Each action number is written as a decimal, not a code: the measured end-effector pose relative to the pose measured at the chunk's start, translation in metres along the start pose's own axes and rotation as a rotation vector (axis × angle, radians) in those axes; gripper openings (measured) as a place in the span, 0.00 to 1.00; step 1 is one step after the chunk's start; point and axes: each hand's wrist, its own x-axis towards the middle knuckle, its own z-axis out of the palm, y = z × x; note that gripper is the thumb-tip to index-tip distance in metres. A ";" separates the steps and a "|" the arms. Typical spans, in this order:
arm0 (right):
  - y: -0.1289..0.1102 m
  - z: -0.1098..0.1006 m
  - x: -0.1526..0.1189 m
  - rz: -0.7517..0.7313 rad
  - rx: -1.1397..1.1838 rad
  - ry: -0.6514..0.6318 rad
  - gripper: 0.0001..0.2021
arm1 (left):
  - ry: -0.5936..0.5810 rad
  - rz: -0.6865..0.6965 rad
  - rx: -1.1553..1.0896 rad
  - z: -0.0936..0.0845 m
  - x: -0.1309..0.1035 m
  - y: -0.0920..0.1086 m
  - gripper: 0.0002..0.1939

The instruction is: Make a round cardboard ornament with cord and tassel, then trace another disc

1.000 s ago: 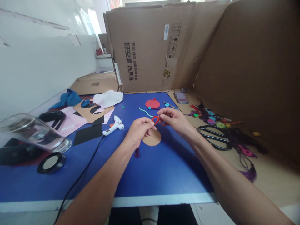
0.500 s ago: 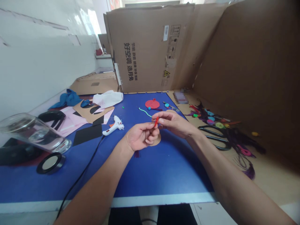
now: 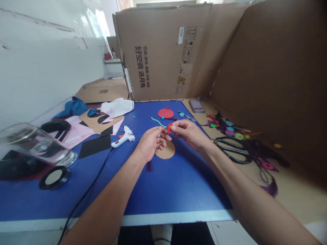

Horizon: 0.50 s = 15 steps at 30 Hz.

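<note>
Between the thumb and fingers of my right hand (image 3: 187, 132) is a small red ring (image 3: 169, 128), held up above the table. Close against its left side is my left hand (image 3: 152, 143), its fingers loosely curled; a short dark strand seems to run from the ring to its fingertips, and what it grips is hard to make out. Below the hands a round tan cardboard disc (image 3: 166, 151) lies flat, partly covered by my left hand. A dark purple tassel (image 3: 149, 166) shows under my left wrist, its upper part hidden.
A white glue gun (image 3: 124, 137) with a black cord lies to the left, near a glass of water (image 3: 38, 144). Beyond the hands are a red disc (image 3: 165, 113) and a green strip (image 3: 158, 121). Black-handled scissors (image 3: 233, 148) and colourful tassels (image 3: 230, 129) lie right.
The red piece has turned, so its round ring shape now shows. My left fingers have loosened and shifted slightly left, uncovering more of the cardboard disc.
</note>
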 end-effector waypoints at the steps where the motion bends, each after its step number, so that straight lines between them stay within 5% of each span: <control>1: 0.000 0.000 0.000 -0.007 -0.009 0.024 0.21 | 0.018 0.036 0.033 0.001 0.000 -0.001 0.13; 15: -0.001 0.009 -0.002 -0.005 -0.083 0.049 0.20 | 0.139 0.170 0.286 0.007 0.000 -0.006 0.13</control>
